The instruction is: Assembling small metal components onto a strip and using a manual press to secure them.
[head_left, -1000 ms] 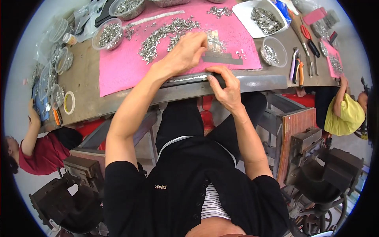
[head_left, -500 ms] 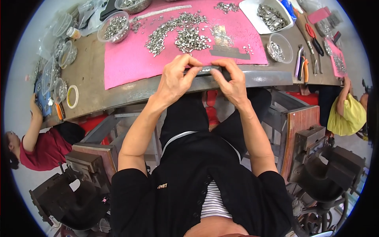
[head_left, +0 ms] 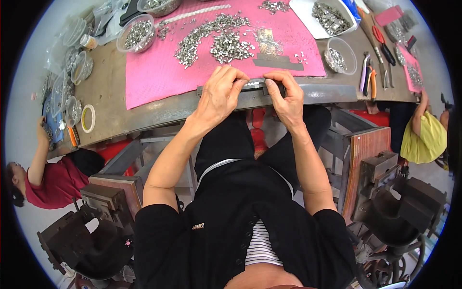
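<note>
At the table's front edge, my left hand and my right hand are closed on a dark narrow metal bar, one on each side of its middle. Between the fingertips a short row of small shiny metal pieces shows along the bar. Thumb and forefinger of each hand are bent together at the ends of this row; what exactly lies under the fingertips is hidden. Just beyond, on a pink mat, lie heaps of small silver metal pieces, a grey flat strip and a bunch of thin pins.
Clear tubs of metal parts stand left, another tub and a white tray right. Pliers lie at the right edge, a tape roll at left. People sit on both sides, near dark vises.
My hands have spread slightly apart, the right thumb lifting upward, so more of the bar and the row of shiny pieces shows. The person at left has shifted a hand.
</note>
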`<state>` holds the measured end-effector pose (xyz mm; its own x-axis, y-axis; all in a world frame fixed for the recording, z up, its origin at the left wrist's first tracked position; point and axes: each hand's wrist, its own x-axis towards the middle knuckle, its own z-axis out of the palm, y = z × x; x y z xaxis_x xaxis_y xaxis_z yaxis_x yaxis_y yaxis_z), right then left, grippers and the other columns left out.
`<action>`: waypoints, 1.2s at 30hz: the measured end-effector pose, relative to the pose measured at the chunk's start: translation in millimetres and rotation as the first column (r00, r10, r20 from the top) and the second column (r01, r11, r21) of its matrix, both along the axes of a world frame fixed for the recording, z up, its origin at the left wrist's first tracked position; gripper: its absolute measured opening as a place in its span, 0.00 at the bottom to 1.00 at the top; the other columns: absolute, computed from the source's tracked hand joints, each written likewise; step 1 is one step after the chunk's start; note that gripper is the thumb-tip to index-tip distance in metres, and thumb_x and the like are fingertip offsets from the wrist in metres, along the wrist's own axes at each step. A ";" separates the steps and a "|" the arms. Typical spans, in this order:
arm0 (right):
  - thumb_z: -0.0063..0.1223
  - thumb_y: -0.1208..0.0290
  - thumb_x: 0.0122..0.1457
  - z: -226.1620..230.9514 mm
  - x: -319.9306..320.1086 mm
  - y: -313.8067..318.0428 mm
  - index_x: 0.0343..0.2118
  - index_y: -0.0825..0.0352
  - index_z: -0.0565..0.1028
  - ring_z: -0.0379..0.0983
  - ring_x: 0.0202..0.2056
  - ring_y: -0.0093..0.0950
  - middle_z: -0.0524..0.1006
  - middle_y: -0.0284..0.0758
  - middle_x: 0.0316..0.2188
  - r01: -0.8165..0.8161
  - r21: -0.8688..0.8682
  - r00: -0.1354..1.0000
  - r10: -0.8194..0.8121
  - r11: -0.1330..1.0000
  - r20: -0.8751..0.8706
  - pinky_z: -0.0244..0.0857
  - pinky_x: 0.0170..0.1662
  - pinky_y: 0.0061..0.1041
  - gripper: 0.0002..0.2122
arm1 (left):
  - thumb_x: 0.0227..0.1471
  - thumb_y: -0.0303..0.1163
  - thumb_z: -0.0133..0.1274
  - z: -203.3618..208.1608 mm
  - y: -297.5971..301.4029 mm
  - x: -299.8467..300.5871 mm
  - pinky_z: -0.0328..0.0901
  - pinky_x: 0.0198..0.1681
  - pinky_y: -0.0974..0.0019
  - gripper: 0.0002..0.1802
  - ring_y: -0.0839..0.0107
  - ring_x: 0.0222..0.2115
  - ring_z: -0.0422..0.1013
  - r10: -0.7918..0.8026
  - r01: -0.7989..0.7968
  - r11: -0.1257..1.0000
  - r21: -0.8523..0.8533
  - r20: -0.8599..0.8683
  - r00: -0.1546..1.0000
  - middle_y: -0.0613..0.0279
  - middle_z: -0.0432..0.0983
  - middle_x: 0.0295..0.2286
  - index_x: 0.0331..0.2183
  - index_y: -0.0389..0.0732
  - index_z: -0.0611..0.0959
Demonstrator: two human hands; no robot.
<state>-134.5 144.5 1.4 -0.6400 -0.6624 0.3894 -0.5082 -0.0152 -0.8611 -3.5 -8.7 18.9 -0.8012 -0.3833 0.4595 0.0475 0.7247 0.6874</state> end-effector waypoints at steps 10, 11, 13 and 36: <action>0.57 0.79 0.62 0.5 -1.2 0.0 0.40 0.71 0.79 0.75 0.39 0.24 0.79 0.35 0.38 0.000 -0.010 1.000 0.000 1.000 -0.012 0.67 0.44 0.22 0.05 | 0.51 0.19 0.58 -3.3 1.8 -2.4 0.66 0.37 0.56 0.05 0.55 0.32 0.70 0.005 -0.008 0.998 -0.064 -0.049 0.999 0.54 0.74 0.29 0.33 0.35 0.80; 0.57 0.79 0.62 0.7 -2.9 -0.6 0.40 0.71 0.79 0.75 0.39 0.23 0.79 0.35 0.38 0.007 -0.018 0.999 -0.008 1.000 -0.035 0.68 0.44 0.22 0.05 | 0.50 0.19 0.58 -4.2 1.2 -4.2 0.66 0.37 0.55 0.06 0.54 0.32 0.70 0.004 -0.008 0.997 -0.079 -0.056 0.998 0.54 0.74 0.29 0.33 0.35 0.80; 0.59 0.80 0.59 1.9 -0.6 -0.5 0.38 0.69 0.80 0.77 0.34 0.30 0.79 0.38 0.35 0.023 -0.033 0.999 -0.024 0.999 -0.026 0.70 0.39 0.26 0.05 | 0.49 0.18 0.59 -4.3 4.5 -2.3 0.66 0.37 0.55 0.07 0.55 0.32 0.70 0.000 -0.012 0.991 -0.134 -0.087 0.996 0.55 0.74 0.29 0.33 0.35 0.80; 0.61 0.73 0.56 25.0 -93.1 -38.4 0.32 0.71 0.77 0.74 0.34 0.43 0.75 0.44 0.29 -0.020 0.513 0.885 0.254 0.858 -0.390 0.66 0.38 0.39 0.07 | 0.48 0.23 0.62 -19.6 24.3 16.7 0.60 0.55 0.49 0.19 0.55 0.45 0.71 0.249 -0.271 0.942 -0.196 -0.129 0.960 0.56 0.77 0.42 0.44 0.40 0.80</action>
<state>-227.6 106.2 26.4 -0.3724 -0.9047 0.2070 -0.8497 0.2427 -0.4681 13.1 15.6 -0.7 -0.6318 -0.4584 0.6250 -0.1010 0.8482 0.5200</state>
